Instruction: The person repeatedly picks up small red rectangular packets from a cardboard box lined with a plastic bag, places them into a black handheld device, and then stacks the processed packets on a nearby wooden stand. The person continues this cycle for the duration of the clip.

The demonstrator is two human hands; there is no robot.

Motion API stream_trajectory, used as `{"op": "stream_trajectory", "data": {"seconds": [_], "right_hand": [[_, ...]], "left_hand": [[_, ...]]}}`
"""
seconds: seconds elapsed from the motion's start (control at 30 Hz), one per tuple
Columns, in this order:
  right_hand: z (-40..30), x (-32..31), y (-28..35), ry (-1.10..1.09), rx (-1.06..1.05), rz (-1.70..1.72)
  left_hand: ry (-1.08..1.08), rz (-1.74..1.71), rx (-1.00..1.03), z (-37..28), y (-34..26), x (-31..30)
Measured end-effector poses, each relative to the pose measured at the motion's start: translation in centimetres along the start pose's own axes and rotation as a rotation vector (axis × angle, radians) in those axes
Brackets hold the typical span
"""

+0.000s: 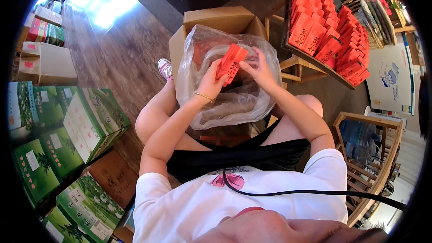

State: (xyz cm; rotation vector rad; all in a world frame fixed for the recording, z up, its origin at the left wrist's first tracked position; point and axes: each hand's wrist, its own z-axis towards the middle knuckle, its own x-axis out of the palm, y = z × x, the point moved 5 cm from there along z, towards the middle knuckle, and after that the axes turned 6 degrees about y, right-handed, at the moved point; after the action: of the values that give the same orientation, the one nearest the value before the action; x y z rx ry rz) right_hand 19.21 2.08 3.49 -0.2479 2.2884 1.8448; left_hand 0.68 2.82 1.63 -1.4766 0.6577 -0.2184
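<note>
My left hand (212,81) holds a red paper packet (231,64) with black characters, tilted above a cardboard box. At the packet's right edge is my right hand (258,69), its thumb at or very near the packet and its fingers spread. Beneath both hands, a clear plastic bag (229,111) lines the cardboard box (216,14) and spills over its rim. Reddish things show dimly through the plastic; what they are cannot be told. At the upper right, rows of similar red packets (312,37) stand in a wooden tray (320,62).
A wooden stool (297,69) stands below the tray. Green printed cartons (57,145) are stacked at the left, with plain cardboard boxes (55,62) beyond them. At the lower right is a wooden rack (368,175) with large water bottles (359,131). A black cable (297,192) crosses my shirt.
</note>
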Motion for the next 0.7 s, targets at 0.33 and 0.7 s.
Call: {"op": "stream_trajectory", "data": {"seconds": [0.33,0.7], "right_hand": [[0.3,-1.2,5.4,0.250,-0.410,-0.164],[1.8,-3.3,3.7,0.263,-0.207,0.354]], "left_hand": [[0.105,-0.567,-0.236,1.9,1.4,-1.7],[0.347,-0.784,-0.197,1.8,-0.6,-0.8]]}}
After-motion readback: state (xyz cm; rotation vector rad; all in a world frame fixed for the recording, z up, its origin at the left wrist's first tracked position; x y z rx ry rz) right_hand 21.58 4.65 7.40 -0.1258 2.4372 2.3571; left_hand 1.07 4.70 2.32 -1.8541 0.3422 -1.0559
